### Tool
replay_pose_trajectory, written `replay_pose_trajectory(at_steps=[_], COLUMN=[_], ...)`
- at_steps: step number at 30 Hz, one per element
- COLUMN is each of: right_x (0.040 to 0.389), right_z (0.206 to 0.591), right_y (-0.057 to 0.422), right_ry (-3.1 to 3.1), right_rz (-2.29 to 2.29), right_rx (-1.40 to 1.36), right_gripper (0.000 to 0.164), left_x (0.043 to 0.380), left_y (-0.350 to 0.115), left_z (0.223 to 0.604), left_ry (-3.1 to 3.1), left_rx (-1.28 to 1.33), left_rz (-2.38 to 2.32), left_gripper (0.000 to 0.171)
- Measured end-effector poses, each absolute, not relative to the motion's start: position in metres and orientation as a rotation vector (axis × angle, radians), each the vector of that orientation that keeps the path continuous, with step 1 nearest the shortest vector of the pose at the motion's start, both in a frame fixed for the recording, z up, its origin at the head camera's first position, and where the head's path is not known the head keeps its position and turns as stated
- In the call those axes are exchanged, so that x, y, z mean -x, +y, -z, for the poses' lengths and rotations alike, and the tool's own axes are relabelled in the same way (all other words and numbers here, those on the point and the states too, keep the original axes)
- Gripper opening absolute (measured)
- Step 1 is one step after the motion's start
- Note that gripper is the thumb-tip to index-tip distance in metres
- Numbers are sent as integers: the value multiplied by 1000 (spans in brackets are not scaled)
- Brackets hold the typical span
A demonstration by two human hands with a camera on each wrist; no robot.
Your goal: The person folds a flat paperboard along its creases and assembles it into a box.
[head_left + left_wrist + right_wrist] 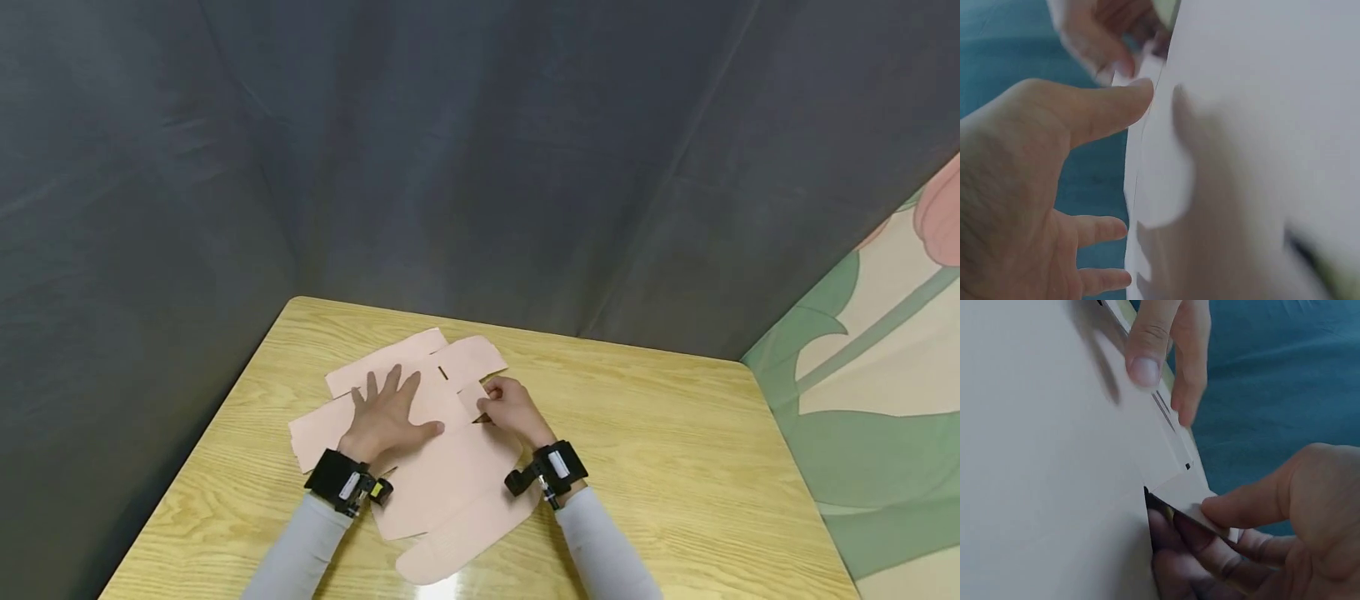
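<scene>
A pale pink cardboard box blank [450,483], unfolded with several flaps, lies on the wooden table. My left hand [386,421] rests on its middle panel with fingers spread. At the panel's right side my right hand [513,408] pinches a small flap [472,400]. In the right wrist view the thumb is on top of this flap [1185,500] and the fingers are beneath it, with a dark gap along its cut edge. A narrow slot [442,372] shows in the panel beyond the left hand.
The wooden table [660,467] extends to the right of the cardboard. Dark curtains [465,167] hang behind and to the left. A floral-patterned cloth [885,375] is at the right. Each wrist wears a black camera strap [337,479].
</scene>
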State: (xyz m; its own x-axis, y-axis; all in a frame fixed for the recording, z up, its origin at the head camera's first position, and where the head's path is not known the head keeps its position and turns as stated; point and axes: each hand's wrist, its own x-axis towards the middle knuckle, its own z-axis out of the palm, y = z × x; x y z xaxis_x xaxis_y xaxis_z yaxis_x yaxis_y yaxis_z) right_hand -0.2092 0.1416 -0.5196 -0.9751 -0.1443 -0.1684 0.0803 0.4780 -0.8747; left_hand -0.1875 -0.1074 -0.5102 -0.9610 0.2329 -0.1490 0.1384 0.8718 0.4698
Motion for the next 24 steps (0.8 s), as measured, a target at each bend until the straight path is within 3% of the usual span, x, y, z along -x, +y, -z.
replay_pose_trajectory(at_steps=[5,9,24], right_x=[199,190,164], right_z=[514,511,516], right_y=[155,169,210], right_ry=[2532,2554,2547], right_rz=[1523,1543,1671], right_rx=[-44,-136,-478], right_gripper=[3,8,19], left_x=[188,186,165], left_y=[-122,-123,-88], left_z=[511,515,512], left_ry=[2860,2883,2874], left_rx=[-257,-265,-498], left_rz=[-719,-686,-676], left_gripper=[96,91,88])
